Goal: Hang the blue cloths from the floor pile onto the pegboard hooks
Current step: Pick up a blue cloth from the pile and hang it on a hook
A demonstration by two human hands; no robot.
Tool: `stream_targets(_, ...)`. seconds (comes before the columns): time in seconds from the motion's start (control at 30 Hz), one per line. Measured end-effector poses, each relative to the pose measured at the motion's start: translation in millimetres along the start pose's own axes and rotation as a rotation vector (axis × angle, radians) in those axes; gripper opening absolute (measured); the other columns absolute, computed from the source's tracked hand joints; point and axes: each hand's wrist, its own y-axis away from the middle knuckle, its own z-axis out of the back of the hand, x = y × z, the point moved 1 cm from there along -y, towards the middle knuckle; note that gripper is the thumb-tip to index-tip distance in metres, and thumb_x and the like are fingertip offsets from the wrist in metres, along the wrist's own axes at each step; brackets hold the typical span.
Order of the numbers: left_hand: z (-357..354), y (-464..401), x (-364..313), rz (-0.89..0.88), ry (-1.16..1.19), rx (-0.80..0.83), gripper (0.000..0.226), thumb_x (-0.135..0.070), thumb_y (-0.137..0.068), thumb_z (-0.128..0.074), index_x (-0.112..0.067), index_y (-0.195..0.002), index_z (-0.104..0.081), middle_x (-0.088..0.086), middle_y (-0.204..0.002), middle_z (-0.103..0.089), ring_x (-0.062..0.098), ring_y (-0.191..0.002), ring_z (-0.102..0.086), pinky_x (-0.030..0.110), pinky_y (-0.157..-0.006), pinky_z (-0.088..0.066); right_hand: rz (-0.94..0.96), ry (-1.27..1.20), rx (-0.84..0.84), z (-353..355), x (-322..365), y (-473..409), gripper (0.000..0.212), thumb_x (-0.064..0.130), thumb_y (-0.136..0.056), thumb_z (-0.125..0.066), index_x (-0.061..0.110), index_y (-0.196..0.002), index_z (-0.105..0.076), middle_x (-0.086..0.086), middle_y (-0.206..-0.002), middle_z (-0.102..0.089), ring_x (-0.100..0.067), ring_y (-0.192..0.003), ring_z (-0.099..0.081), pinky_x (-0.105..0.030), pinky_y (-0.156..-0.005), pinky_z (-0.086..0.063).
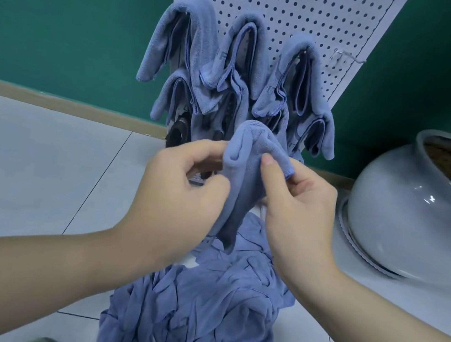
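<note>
Both hands, left hand and right hand, pinch the blue cloth at its folded top; soft, light, limp, best gripped there.

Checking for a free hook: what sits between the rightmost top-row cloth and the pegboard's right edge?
In the head view, one bare metal hook sticks out of the pegboard.

Likely home utility corner — tiled floor, green wall, pegboard, ceramic pot.
</note>
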Motion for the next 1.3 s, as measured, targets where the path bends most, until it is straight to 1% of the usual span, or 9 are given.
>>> stream_targets(0.13, -0.4, 0.7, 7.3, -0.058, -0.054, 0.033, 0.043, 0.004, -0.089, -0.054, -0.021, -0.115, -0.077, -0.008, -0.118, -0.074, 0.011, -0.112, -0.069, 0.034, -0.092, -0.059, -0.01, 0.004, -0.005, 4.1, 0.3, 0.7, 0.032, 0.017, -0.103, -0.061, -0.009, -0.085, -0.065, -0.01, -0.071, -0.054, -0.016, -0.07, -0.046, -0.036, -0.066, -0.041)
stream_targets(0.23, 0.4, 0.3, 4.6, -0.083, -0.079, 0.024, 0.023, -0.006, -0.092, -0.071, -0.021, -0.108, -0.077, -0.009, -0.117, -0.071, 0.009, -0.106, -0.068, 0.021, -0.079, -0.058, -0.027, -0.008, 0.019, 4.9, 3.5, 3.9, 0.028, 0.016, -0.102, -0.063, -0.007, -0.086, -0.068, -0.019, -0.069, -0.054, -0.017, -0.069, -0.045, -0.037, -0.063, -0.042)
stream_targets(0.37, 4.9, -6.4, 3.3, -0.072, -0.172, -0.009, 0.028, -0.022, -0.081, -0.084, -0.027, -0.101, -0.066, -0.011, -0.105, -0.068, 0.009, -0.097, -0.065, 0.031, -0.081, -0.056, -0.003, -0.016, 0.082, 2.4, 9.4, 9.7, 0.029, 0.018, -0.105, -0.059, -0.004, -0.088, -0.069, -0.03, -0.075, -0.057, -0.019, -0.073, -0.049, -0.044, -0.064, -0.045)
stream_targets(0.47, 7.9, -12.3, 5.4, -0.006, -0.114, -0.009, 0.046, -0.038, -0.071, -0.083, -0.027, -0.107, -0.059, -0.009, -0.104, -0.069, 0.009, -0.093, -0.067, 0.02, -0.076, -0.052, 0.075, -0.006, 0.18, 0.3, 16.8, 16.9, 0.035, 0.034, -0.103, -0.06, 0.011, -0.077, -0.064, 0.002, -0.063, -0.053, -0.006, -0.065, -0.048, -0.028, -0.061, -0.042)
stream_targets(0.53, 8.5, -13.6, 7.1, 0.047, -0.07, 0.008, 0.055, -0.046, -0.068, -0.09, -0.02, -0.107, -0.061, -0.001, -0.101, -0.073, 0.008, -0.088, -0.068, 0.018, -0.074, -0.054, 0.101, 0.003, 0.26, -1.1, 20.7, 20.1, 0.013, 0.031, -0.095, -0.072, 0.021, -0.088, -0.069, 0.017, -0.07, -0.062, -0.001, -0.068, -0.057, -0.017, -0.067, -0.046)
stream_targets(0.7, 8.7, -8.2, 9.1, 0.138, 0.0, 0.127, 0.045, -0.04, -0.074, -0.079, -0.008, -0.104, -0.07, 0.004, -0.096, -0.078, 0.019, -0.095, -0.075, 0.033, -0.082, -0.062, 0.126, 0.029, 0.22, -0.9, 18.8, 16.7, 0.013, 0.012, -0.099, -0.067, 0.017, -0.107, -0.076, -0.002, -0.091, -0.076, -0.013, -0.086, -0.07, -0.031, -0.079, -0.058)
stream_targets(0.87, 6.3, -0.9, 8.5, 0.222, 0.016, 0.231, 0.029, -0.033, -0.067, -0.08, -0.015, -0.089, -0.075, -0.006, -0.08, -0.078, 0.005, -0.076, -0.074, 0.018, -0.065, -0.056, 0.162, -0.068, 0.214, -2.4, 26.0, 10.3, 0.015, 0.01, -0.1, -0.063, 0.019, -0.106, -0.074, -0.004, -0.099, -0.077, -0.007, -0.094, -0.068, -0.025, -0.085, -0.056)
stream_targets(1.03, 6.2, 6.1, 18.3, 0.334, -0.003, 0.165, 0.026, -0.024, -0.076, -0.084, -0.016, -0.099, -0.078, -0.005, -0.092, -0.08, 0.01, -0.088, -0.077, 0.026, -0.078, -0.061, 0.08, -0.326, 0.217, -5.3, 41.3, -0.4, 0.017, 0.013, -0.094, -0.064, 0.013, -0.108, -0.074, -0.013, -0.108, -0.077, -0.025, -0.109, -0.07, -0.061, -0.105, -0.05)
stream_targets(1.3, 10.5, 9.7, 17.9, 0.371, -0.029, 0.32, 0.01, -0.011, -0.086, -0.075, -0.015, -0.095, -0.078, -0.001, -0.09, -0.08, 0.013, -0.087, -0.077, 0.019, -0.071, -0.058, -0.176, -0.269, 0.562, 8.5, 29.3, -13.6, 0.025, 0.007, -0.094, -0.067, 0.001, -0.119, -0.068, -0.017, -0.116, -0.073, -0.028, -0.11, -0.068, -0.051, -0.106, -0.052)
